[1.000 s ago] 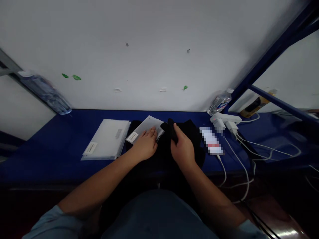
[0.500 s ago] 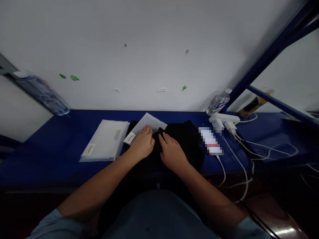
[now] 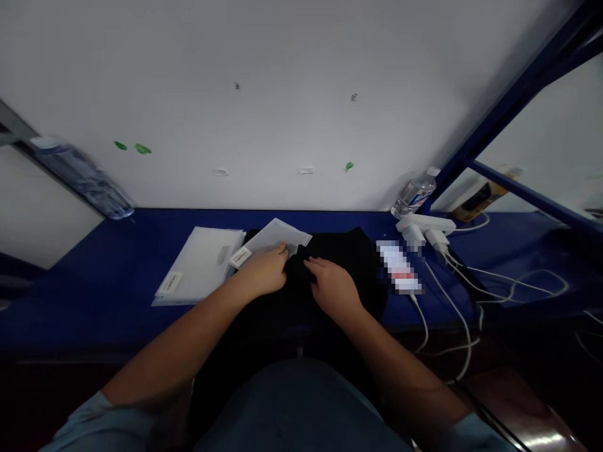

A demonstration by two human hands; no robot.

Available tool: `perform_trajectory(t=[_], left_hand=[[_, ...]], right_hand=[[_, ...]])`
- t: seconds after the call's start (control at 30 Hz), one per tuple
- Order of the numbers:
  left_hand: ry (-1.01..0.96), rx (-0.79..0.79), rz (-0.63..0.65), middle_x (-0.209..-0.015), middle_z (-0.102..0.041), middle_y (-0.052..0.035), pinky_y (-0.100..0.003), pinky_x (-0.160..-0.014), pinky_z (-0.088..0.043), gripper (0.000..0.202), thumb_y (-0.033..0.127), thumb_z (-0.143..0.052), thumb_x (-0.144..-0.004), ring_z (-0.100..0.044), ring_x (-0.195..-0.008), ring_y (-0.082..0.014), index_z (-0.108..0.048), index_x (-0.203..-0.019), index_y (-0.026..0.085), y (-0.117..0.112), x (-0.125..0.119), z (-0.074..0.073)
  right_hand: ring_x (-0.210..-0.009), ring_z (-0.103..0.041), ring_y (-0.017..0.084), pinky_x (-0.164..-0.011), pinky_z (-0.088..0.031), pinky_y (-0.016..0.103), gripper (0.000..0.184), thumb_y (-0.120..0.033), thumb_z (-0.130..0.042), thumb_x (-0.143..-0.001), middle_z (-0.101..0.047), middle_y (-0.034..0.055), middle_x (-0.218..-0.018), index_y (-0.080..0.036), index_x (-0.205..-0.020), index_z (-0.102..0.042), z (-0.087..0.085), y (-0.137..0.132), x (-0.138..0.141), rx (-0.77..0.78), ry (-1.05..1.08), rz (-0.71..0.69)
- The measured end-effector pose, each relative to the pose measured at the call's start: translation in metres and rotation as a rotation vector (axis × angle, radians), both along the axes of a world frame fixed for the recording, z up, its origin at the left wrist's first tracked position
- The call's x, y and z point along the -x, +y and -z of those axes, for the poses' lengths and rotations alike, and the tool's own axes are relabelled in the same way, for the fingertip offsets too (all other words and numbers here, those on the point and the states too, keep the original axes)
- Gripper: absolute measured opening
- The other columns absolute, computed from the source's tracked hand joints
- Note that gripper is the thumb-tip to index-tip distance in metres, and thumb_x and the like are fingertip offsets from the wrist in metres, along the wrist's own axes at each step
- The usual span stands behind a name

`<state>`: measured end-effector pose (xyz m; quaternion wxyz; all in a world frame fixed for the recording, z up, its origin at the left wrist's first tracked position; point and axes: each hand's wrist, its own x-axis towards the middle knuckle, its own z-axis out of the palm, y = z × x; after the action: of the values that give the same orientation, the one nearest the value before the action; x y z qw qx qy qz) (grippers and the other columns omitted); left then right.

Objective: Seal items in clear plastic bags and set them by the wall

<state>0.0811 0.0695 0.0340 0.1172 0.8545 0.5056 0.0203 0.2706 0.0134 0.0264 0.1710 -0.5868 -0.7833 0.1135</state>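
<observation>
You've just lowered that soft black fabric fold (image 3: 296, 265) by the translucent plastic bag (image 3: 277, 232), between the front and back edges of the blue counter (image 3: 117, 263). Left hand (image 3: 264, 273) and right hand (image 3: 335, 289) sit apart, grip unclear; probably working both pieces together.

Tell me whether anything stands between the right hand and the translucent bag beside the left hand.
Yes: a raised fold of black fabric stands between the right hand and the translucent bag. The left hand also overlaps the bag's near side. Nothing visible covers its far corner.
</observation>
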Motion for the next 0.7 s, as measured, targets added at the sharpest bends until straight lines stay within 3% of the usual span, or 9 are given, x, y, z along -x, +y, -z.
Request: perform_trajectory(t=[0.17,0.33,0.43,0.57,0.7], left_hand=[[-0.019,-0.039,-0.074,-0.154,-0.049,-0.0199,-0.043,-0.11,-0.047,0.049,0.014,-0.047,-0.093,-0.06,-0.131,-0.0327,-0.057,-0.142,0.009,0.006,-0.007,0.001],[-0.006,-0.089,-0.139,-0.15,-0.053,-0.0219,-0.043,-0.108,-0.049,0.041,0.017,-0.04,-0.102,-0.063,-0.127,-0.0318,-0.06,-0.135,0.005,0.005,-0.015,0.007],[-0.077,-0.106,-0.185,-0.151,-0.052,-0.0213,-0.042,-0.106,-0.052,0.04,0.018,-0.036,-0.104,-0.065,-0.124,-0.0306,-0.063,-0.131,0.007,0.0,-0.02,0.003],[-0.167,-0.083,-0.2,-0.146,-0.058,-0.0188,-0.038,-0.104,-0.054,0.038,0.018,-0.039,-0.103,-0.067,-0.122,-0.0283,-0.065,-0.131,0.012,-0.006,-0.027,-0.004],[-0.153,-0.056,-0.241,-0.146,-0.058,-0.0212,-0.036,-0.105,-0.052,0.041,0.014,-0.039,-0.1,-0.065,-0.125,-0.0277,-0.062,-0.134,0.008,-0.004,-0.026,-0.005]], right_hand=[[-0.105,-0.074,0.027,-0.09,-0.056,0.036,0.04,-0.022,-0.054,-0.094,-0.078,0.0086,-0.113,-0.022,-0.13,-0.07,-0.01,0.009,-0.015,-0.024,0.321,0.301],[-0.102,-0.074,0.031,-0.09,-0.056,0.041,0.051,-0.03,-0.053,-0.096,-0.078,0.0146,-0.108,-0.017,-0.145,-0.058,-0.02,0.016,-0.023,-0.139,0.304,0.46],[-0.113,-0.071,0.031,-0.096,-0.055,0.043,0.059,-0.022,-0.05,-0.095,-0.072,0.0184,-0.125,-0.012,-0.153,-0.048,-0.016,0.014,-0.012,-0.163,0.22,0.361],[-0.147,-0.042,0.029,-0.117,-0.041,0.042,0.066,-0.009,-0.048,-0.088,-0.046,0.0193,-0.158,-0.004,-0.154,-0.043,0.0,0.007,0.011,-0.191,0.067,0.057],[-0.151,-0.034,0.032,-0.118,-0.04,0.047,0.065,-0.013,-0.048,-0.09,-0.037,0.0209,-0.163,-0.002,-0.154,-0.042,0.01,0.001,0.023,-0.144,-0.042,-0.001]])
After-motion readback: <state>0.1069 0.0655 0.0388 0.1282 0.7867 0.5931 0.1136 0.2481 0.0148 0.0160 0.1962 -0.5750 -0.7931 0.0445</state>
